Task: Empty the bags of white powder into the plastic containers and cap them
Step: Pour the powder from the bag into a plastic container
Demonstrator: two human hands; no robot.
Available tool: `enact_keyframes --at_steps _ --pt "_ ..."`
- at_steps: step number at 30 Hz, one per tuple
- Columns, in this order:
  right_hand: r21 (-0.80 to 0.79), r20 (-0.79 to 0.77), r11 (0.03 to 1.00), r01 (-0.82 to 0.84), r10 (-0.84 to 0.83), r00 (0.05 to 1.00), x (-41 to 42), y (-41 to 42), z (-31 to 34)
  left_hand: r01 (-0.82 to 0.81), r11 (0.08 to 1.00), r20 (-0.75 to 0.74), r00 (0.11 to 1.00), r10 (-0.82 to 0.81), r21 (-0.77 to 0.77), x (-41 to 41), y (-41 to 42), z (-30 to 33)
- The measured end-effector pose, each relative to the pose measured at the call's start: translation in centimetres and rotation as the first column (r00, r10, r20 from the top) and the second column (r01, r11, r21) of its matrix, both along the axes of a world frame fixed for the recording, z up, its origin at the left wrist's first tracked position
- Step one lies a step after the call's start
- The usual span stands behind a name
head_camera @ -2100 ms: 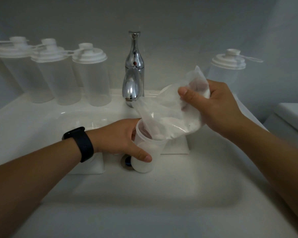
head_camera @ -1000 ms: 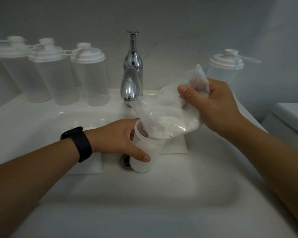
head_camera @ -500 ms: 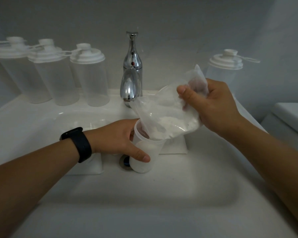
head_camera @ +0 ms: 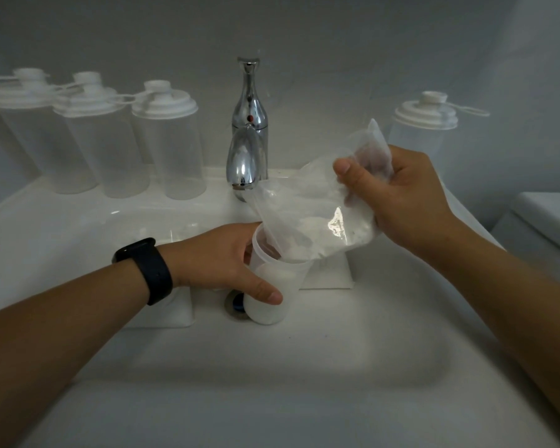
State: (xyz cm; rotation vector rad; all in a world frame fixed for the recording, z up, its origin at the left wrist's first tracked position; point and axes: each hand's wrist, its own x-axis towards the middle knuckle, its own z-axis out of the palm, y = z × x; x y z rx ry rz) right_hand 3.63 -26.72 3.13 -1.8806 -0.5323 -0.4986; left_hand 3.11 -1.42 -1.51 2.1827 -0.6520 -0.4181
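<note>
Bag (head_camera: 317,221) of powder pinched in right hand (head_camera: 404,202), mouth in open container (head_camera: 272,286) gripped by left hand (head_camera: 220,260).

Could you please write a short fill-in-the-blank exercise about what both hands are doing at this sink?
1. The left hand grips the open ____ standing in the sink.
2. The right hand tilts a clear ____ of white powder over it.
3. A black watch sits on the ____ wrist.
4. Left of the faucet, ____ capped containers stand in a row.

Missing words: container; bag; left; three
</note>
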Motion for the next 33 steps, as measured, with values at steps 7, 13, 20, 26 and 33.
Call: enact_keyframes --at_steps 7,13,20,26,33 --pt "0.003 -0.018 1.000 -0.018 0.018 1.000 0.05 -0.10 -0.09 -0.008 1.000 0.009 1.000 0.008 0.010 0.04 0.04 -0.07" --pt "-0.016 0.004 1.000 -0.022 0.022 1.000 -0.01 -0.11 -0.07 -0.005 1.000 0.000 1.000 0.005 0.009 -0.07 -0.02 0.10" --pt "-0.019 -0.002 0.999 -0.026 0.026 1.000 -0.14 -0.14 -0.03 -0.006 1.000 0.002 1.000 0.006 0.003 -0.01 0.03 0.06" --pt "-0.016 0.018 1.000 -0.017 0.017 1.000 -0.07 -0.20 -0.05 -0.002 1.000 0.001 1.000 0.002 0.003 0.05 0.01 -0.03" --pt "-0.041 0.015 0.999 -0.016 0.017 1.000 -0.21 -0.12 0.01 0.006 1.000 -0.001 1.000 -0.006 0.005 -0.04 0.05 0.04"
